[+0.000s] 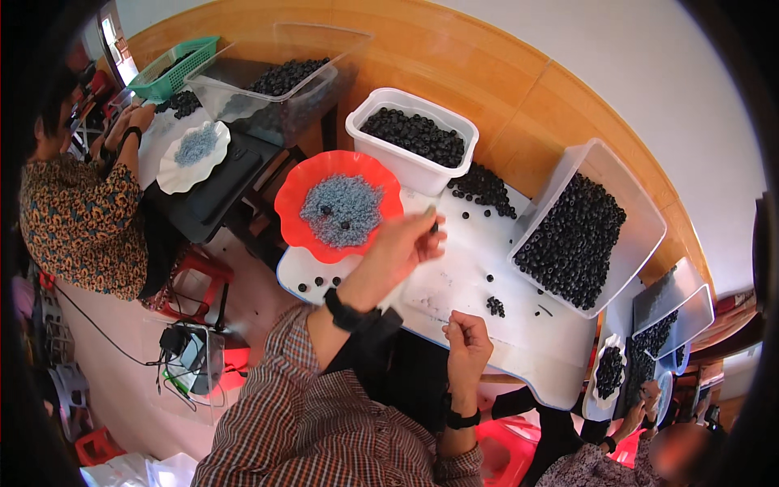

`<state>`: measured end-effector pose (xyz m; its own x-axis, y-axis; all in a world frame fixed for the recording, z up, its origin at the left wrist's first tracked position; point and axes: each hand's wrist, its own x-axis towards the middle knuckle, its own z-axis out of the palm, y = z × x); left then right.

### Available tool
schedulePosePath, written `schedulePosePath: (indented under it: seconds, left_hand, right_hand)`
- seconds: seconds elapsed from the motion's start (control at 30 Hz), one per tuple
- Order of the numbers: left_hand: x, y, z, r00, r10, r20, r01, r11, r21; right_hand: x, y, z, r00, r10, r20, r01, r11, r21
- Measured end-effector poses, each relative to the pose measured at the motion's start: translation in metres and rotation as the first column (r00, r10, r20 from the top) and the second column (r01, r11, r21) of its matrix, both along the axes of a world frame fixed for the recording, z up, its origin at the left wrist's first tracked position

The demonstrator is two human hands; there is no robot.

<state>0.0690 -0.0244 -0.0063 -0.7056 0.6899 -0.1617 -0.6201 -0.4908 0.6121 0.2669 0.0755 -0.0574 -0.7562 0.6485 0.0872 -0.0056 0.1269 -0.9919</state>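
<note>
My left hand is raised over the white table, beside the scalloped red bowl. Its fingers are curled round a small black round part, mostly hidden by them. Lower and to the right, my right hand is closed in a pinch above the table's near edge. Whatever its fingertips may hold is too small to make out. Many tiny grey-blue pieces fill the bowl, with a few black round parts lying on them. Several loose black parts rest on the table beyond my right hand.
A white tub of black parts stands at the back, with a heap of parts beside it. A clear bin of them lies tilted at right. Co-workers sit left and lower right. A red stool stands at left.
</note>
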Motion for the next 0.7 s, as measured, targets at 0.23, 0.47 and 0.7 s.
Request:
schedulePosePath:
  seconds: [0.23, 0.47, 0.7]
  left_hand:
    - [-0.088, 0.041, 0.055, 0.927, 0.372, -0.055, -0.369, 0.928, 0.057]
    - [-0.012, 0.029, 0.002, 0.901, 0.053, -0.431, -0.221, 0.910, -0.351]
    - [0.053, 0.037, -0.067, 0.409, -0.302, -0.861, -0.611, 0.610, -0.504]
  right_hand:
    - [-0.001, 0.003, -0.001, 1.000, -0.028, 0.011, 0.028, 0.999, -0.031]
    - [-0.004, 0.016, -0.020, 0.997, -0.081, 0.013, 0.081, 0.996, 0.030]
    - [-0.004, 0.020, -0.027, 0.996, -0.076, 0.042, 0.070, 0.990, 0.119]
